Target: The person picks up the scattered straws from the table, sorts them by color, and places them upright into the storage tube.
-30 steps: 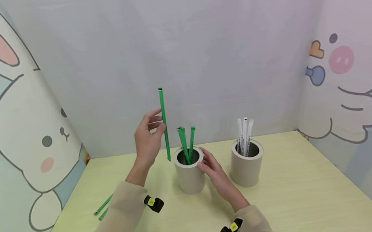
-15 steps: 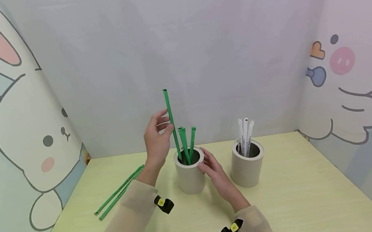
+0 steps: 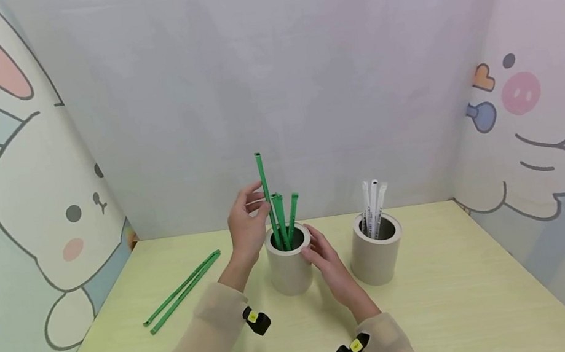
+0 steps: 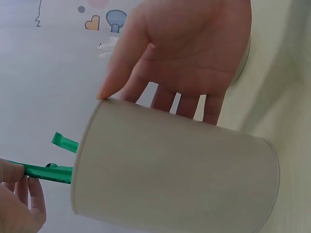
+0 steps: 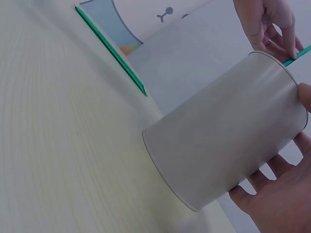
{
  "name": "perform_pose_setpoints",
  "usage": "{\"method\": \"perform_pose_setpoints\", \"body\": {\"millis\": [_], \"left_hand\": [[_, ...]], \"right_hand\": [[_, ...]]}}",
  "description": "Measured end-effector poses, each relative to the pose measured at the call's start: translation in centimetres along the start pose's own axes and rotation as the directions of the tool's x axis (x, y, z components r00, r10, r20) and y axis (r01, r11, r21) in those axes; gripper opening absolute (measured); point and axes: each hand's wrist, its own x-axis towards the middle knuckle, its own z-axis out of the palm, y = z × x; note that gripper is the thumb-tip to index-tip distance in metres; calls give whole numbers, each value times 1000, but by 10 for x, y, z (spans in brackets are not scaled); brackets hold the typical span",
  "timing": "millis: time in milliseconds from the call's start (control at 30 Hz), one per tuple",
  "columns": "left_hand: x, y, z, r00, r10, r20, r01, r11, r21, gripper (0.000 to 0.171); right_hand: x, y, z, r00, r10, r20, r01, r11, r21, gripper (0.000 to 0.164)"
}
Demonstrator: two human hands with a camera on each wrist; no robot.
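Observation:
In the head view my left hand (image 3: 247,224) pinches a green wrapped straw (image 3: 261,170) between thumb and fingers. The straw stands nearly upright, its lower end inside the mouth of the left grey-beige cup (image 3: 291,275). Several other green straws (image 3: 293,205) lean in that cup. My right hand (image 3: 331,264) holds the cup from its right side. In the left wrist view the right thumb is at the cup's rim, and the right fingers (image 4: 187,104) lie against its far side. The cup wall hides the straw's bottom end.
A second grey-beige cup (image 3: 375,263), with several white wrapped straws (image 3: 375,204), stands to the right. Two green straws (image 3: 184,292) lie at the left on the pale wooden table (image 3: 462,308). A light curtain (image 3: 266,79) hangs behind.
My left hand has moved right and then down, bringing the held green straw from left of the cup into its mouth. The right hand stays on the cup.

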Motion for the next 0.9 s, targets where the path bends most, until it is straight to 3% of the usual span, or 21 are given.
{"method": "perform_pose_setpoints", "body": {"millis": [567, 733, 900], "left_hand": [[-12, -21, 2, 1000, -21, 3, 21, 998, 61, 42], [-11, -21, -9, 1000, 26, 17, -28, 993, 111, 42], [-5, -17, -32, 996, 84, 23, -86, 986, 146, 41]], "right_hand": [[-1, -1, 1, 1000, -6, 4, 6, 1000, 7, 66], [-1, -2, 2, 1000, -10, -3, 10, 1000, 19, 66], [-2, -3, 2, 1000, -14, -3, 14, 1000, 25, 66]]}}
